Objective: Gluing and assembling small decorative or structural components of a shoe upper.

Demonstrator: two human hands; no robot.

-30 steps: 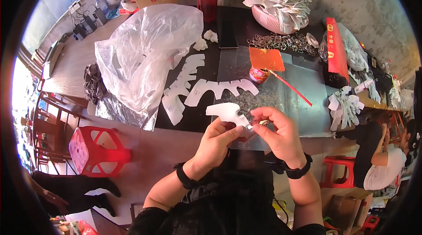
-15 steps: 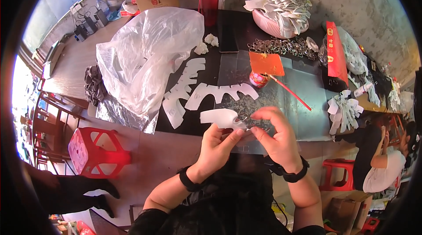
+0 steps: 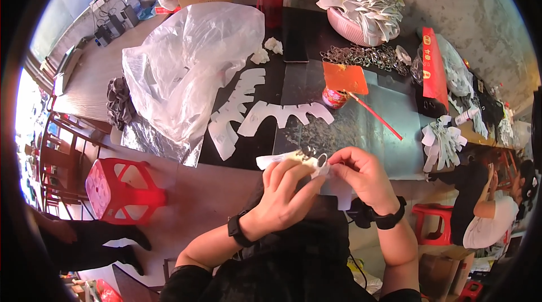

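Two hands meet at the table (image 3: 361, 127) edge. Beyond my fingertips spreads the big clear plastic bag (image 3: 186, 65), then the white cutouts (image 3: 271, 113) lying flat. My left hand (image 3: 288, 192) clenches around a white paper piece (image 3: 282, 159), fingers curled over it; my right hand (image 3: 364, 175) pinches its other end beside a small metal ring (image 3: 320, 160). I judge the thin paper could tear if I pull my hands apart too hard.
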